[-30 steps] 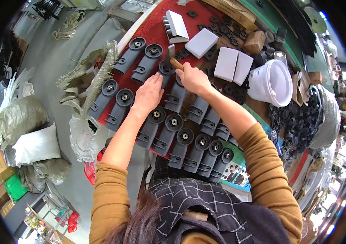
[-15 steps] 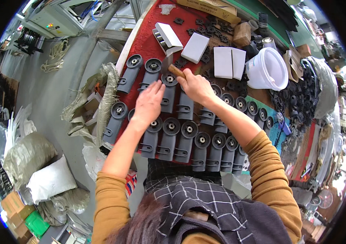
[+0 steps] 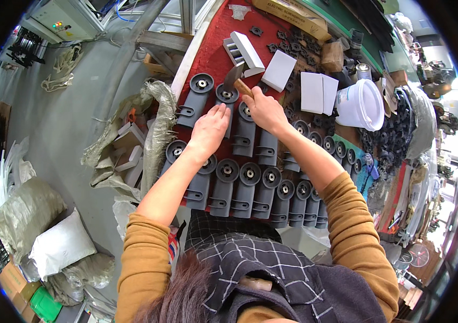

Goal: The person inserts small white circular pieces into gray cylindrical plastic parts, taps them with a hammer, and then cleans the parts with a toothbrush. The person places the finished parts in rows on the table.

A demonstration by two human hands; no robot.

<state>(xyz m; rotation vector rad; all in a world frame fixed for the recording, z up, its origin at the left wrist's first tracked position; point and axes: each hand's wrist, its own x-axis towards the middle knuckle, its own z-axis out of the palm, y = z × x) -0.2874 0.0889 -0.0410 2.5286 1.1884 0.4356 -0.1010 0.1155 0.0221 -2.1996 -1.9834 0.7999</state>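
Note:
Grey plastic housings with round ends and metal centres lie in two rows on a red-topped workbench [image 3: 215, 48]. My right hand [image 3: 265, 110] is closed around the wooden handle of a hammer [image 3: 244, 88]. The hammer's dark head is just beyond the round end of the second housing [image 3: 227, 93] in the far row; contact cannot be made out. My left hand [image 3: 210, 129] lies on that housing's body with its fingers stretched out together, hiding much of it. To its left is another housing [image 3: 194, 102]; a third housing [image 3: 245, 132] stands below my right hand.
Past the hammer are an opened white box [image 3: 246, 53] with cylinders inside and closed white boxes [image 3: 278, 70]. A white bucket [image 3: 358, 105] and loose black parts [image 3: 299, 46] lie farther right. A woven sack [image 3: 159, 118] hangs beside the bench's left edge.
My left hand and the hammer have shifted from beside the third far-row housing to the second one on its left. The whole view has swung slightly, moving the bench rightward in the picture.

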